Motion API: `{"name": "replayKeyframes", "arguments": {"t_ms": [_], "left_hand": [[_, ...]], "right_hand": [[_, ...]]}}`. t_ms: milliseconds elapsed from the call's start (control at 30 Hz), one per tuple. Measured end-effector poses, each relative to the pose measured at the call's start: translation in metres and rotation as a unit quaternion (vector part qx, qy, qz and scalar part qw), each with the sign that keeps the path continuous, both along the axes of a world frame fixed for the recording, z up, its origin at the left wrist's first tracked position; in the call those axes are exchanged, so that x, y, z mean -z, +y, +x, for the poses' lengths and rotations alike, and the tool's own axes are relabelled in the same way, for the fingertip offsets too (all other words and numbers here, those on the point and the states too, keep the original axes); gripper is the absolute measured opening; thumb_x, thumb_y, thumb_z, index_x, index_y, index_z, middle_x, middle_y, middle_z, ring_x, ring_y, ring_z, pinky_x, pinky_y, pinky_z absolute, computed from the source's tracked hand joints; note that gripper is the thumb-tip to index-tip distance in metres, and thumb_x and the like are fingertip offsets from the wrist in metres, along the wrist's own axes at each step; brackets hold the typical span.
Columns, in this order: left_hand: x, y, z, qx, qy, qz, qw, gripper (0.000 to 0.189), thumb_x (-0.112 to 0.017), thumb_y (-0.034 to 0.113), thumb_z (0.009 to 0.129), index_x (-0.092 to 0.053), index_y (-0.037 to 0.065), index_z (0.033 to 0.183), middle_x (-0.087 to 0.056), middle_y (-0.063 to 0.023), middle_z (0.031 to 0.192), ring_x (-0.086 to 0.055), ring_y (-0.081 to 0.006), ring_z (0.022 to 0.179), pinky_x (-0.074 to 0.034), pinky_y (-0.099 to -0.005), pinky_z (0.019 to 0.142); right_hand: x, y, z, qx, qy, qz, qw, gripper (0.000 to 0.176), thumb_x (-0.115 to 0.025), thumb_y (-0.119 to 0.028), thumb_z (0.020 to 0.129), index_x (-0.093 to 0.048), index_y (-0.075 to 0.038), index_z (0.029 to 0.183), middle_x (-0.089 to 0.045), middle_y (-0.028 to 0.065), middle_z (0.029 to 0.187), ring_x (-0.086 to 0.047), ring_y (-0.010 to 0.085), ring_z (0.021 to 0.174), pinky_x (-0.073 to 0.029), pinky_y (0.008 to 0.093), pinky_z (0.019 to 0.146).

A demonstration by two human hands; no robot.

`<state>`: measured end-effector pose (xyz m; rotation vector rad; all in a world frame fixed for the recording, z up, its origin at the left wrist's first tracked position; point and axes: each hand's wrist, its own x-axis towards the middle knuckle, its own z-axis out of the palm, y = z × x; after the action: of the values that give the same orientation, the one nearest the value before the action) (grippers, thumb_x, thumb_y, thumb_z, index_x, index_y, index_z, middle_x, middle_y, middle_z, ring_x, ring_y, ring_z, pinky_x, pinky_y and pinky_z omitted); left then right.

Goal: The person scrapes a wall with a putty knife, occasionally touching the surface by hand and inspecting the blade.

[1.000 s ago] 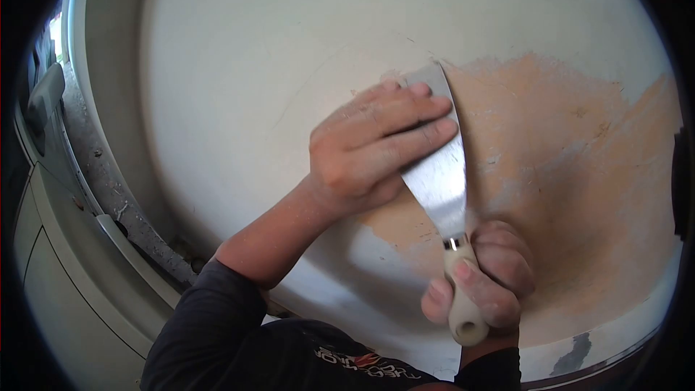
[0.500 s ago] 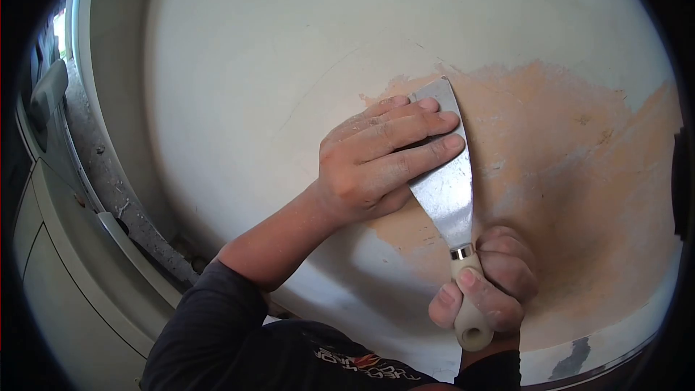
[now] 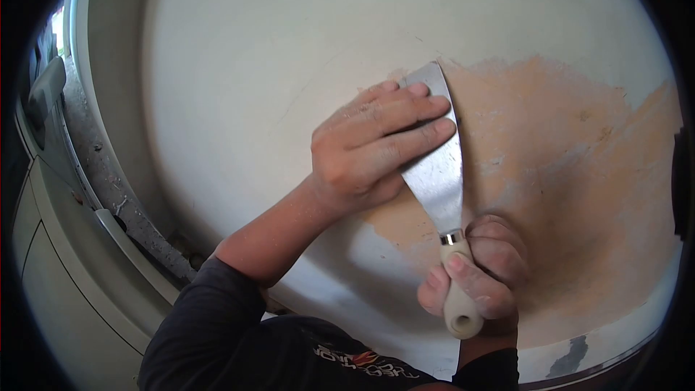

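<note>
My right hand (image 3: 492,264) is wrapped around the pale handle of a putty knife (image 3: 439,182), its thumb lying along the handle. The wide metal blade points up and lies against a light panel (image 3: 239,65). Stretched across the blade are the fingers of my left hand (image 3: 376,141), which press flat on its upper part. The left thumb is partly hidden below the palm. Around and right of the blade spreads an orange-beige filler patch (image 3: 554,123) with an uneven edge and greyish streaks. White dust clings to both hands.
At the left, the panel curves into a recessed edge beside a dusty, debris-strewn ledge (image 3: 137,213). Beyond it is a light-coloured vehicle body part (image 3: 72,246). A dark grey spot (image 3: 568,357) marks the panel's lower right border.
Both hands and the putty knife have moved a little up and to the left over the panel. The hold on the knife looks the same.
</note>
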<state>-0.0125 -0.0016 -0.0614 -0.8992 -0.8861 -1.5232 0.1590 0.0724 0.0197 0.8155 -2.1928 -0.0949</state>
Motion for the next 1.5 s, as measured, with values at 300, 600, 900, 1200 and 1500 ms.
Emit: {"name": "replayKeyframes", "arguments": {"t_ms": [300, 600, 900, 1200, 1500], "left_hand": [[0.001, 0.0, -0.003, 0.052, 0.014, -0.009, 0.999, 0.026, -0.08, 0.006, 0.08, -0.078, 0.004, 0.106, -0.075, -0.0184, 0.108, -0.073, -0.0333, 0.106, -0.054, -0.0429, 0.099], [-0.001, -0.001, -0.004, 0.012, 0.003, -0.019, 1.0, 0.029, -0.083, 0.008, 0.078, -0.077, 0.003, 0.106, -0.075, -0.0187, 0.11, -0.072, -0.0338, 0.109, -0.053, -0.0432, 0.099], [0.001, 0.002, -0.007, 0.038, 0.021, 0.001, 0.999, 0.032, -0.084, 0.005, 0.076, -0.077, 0.001, 0.106, -0.074, -0.0202, 0.11, -0.072, -0.0337, 0.107, -0.054, -0.0438, 0.097], [0.003, 0.001, -0.006, 0.018, 0.025, -0.009, 0.999, 0.033, -0.086, 0.007, 0.075, -0.077, 0.002, 0.106, -0.075, -0.0191, 0.109, -0.073, -0.0337, 0.104, -0.055, -0.0439, 0.095], [0.0, 0.005, -0.006, 0.021, 0.012, 0.034, 0.999, 0.026, -0.081, 0.006, 0.073, -0.08, 0.008, 0.099, -0.076, -0.0109, 0.1, -0.074, -0.0276, 0.09, -0.06, -0.038, 0.08]], "right_hand": [[0.0, 0.006, 0.004, -0.027, 0.012, 0.0, 1.0, 0.031, -0.079, -0.012, 0.076, -0.064, -0.015, 0.102, -0.052, 0.0008, 0.077, -0.054, 0.0176, 0.054, -0.049, 0.032, 0.05], [-0.002, 0.004, -0.002, -0.041, -0.003, 0.003, 0.999, 0.031, -0.078, -0.01, 0.075, -0.064, -0.013, 0.102, -0.052, 0.0017, 0.076, -0.055, 0.0179, 0.054, -0.048, 0.0321, 0.048], [-0.001, 0.006, 0.002, -0.036, -0.002, -0.005, 0.999, 0.03, -0.078, -0.008, 0.075, -0.063, -0.012, 0.101, -0.052, 0.0017, 0.076, -0.056, 0.0174, 0.054, -0.048, 0.0316, 0.047], [-0.001, 0.005, -0.003, -0.056, 0.004, -0.002, 0.998, 0.029, -0.077, -0.006, 0.074, -0.064, -0.011, 0.1, -0.052, 0.0016, 0.076, -0.056, 0.0172, 0.056, -0.048, 0.0313, 0.048], [0.001, 0.003, 0.003, -0.011, -0.002, 0.003, 1.0, 0.029, -0.077, -0.008, 0.076, -0.064, -0.012, 0.102, -0.051, 0.0015, 0.076, -0.055, 0.0172, 0.055, -0.048, 0.0309, 0.047]]}}
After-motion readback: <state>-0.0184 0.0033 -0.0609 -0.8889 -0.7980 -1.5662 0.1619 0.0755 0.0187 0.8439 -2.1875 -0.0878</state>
